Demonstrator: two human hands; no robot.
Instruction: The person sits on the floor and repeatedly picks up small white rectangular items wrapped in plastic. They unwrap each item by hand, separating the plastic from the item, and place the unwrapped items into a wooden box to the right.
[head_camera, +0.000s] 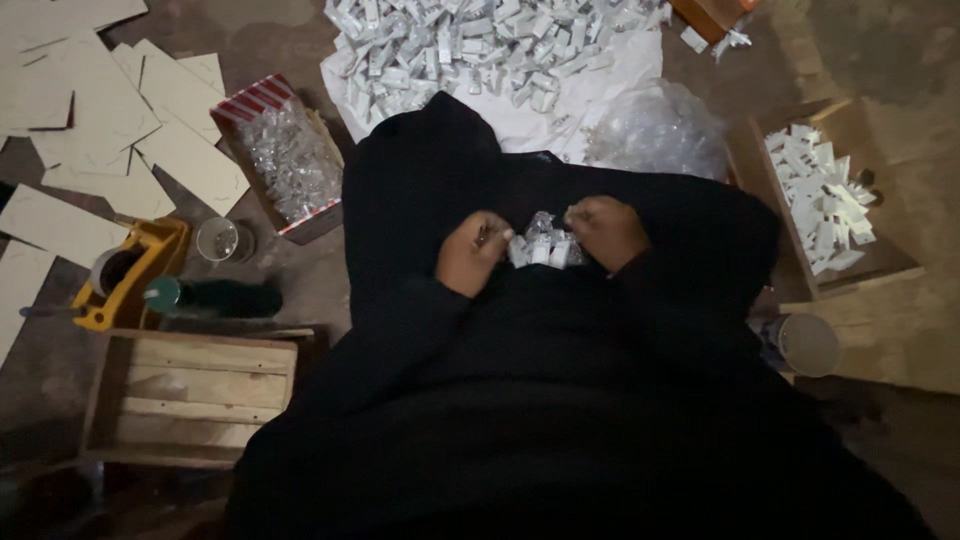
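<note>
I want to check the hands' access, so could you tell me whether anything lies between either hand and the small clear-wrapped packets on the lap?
Nothing visible does: the left hand and right hand flank the packets and touch them directly.

small white packets (541, 247) | clear-wrapped cluster | on dark lap, between hands

Head view: the left hand (472, 252) and right hand (606, 230) meet over a cluster of small white packets (542, 246) on a black-clothed lap. A heap of similar white packets (470, 45) lies on white paper ahead. A wooden crate (190, 398) and yellow tape dispenser (125, 272) lie on the floor at left.
</note>
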